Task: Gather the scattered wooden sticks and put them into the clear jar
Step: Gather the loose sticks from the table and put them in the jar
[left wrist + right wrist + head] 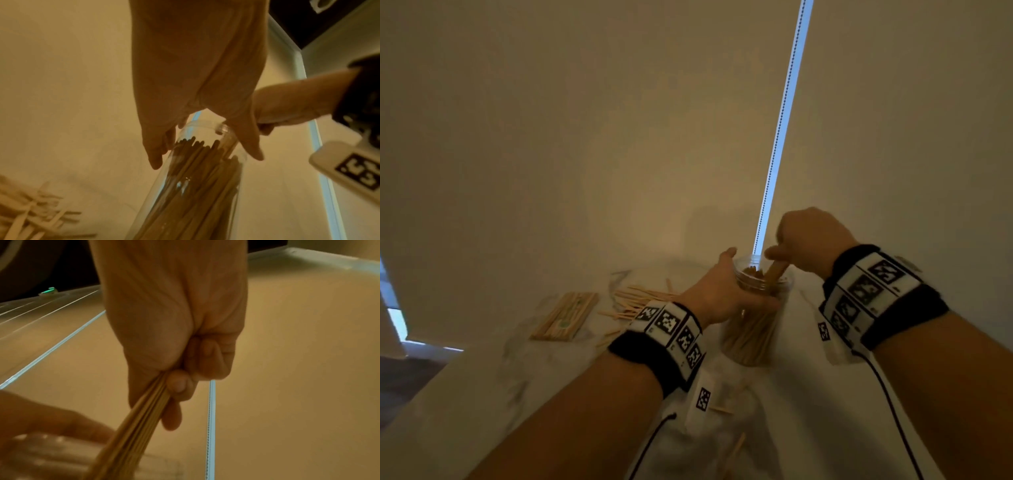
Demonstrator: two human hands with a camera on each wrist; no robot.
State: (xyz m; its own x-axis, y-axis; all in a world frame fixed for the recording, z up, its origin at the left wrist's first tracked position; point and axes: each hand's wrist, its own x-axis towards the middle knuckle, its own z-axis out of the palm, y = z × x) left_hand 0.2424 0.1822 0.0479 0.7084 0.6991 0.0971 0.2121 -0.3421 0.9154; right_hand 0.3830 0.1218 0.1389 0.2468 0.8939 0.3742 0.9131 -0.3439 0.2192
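Observation:
The clear jar [753, 329] stands on the white table, packed with upright wooden sticks [197, 175]. My left hand [726, 291] grips the jar near its rim, thumb on one side and fingers [153, 151] on the other. Above the jar's mouth, my right hand [808, 236] pinches a bundle of wooden sticks [131, 426], whose lower ends slant down into the jar [51, 456]. More loose sticks [637, 301] lie scattered on the table left of the jar, and they show in the left wrist view [30, 216] too.
A flat, neat stack of sticks [566, 315] lies further left. Single sticks [734, 448] lie near my left forearm. A wall with a beaded blind cord [780, 126] rises right behind the jar. The table's left edge [428, 383] drops to a dark floor.

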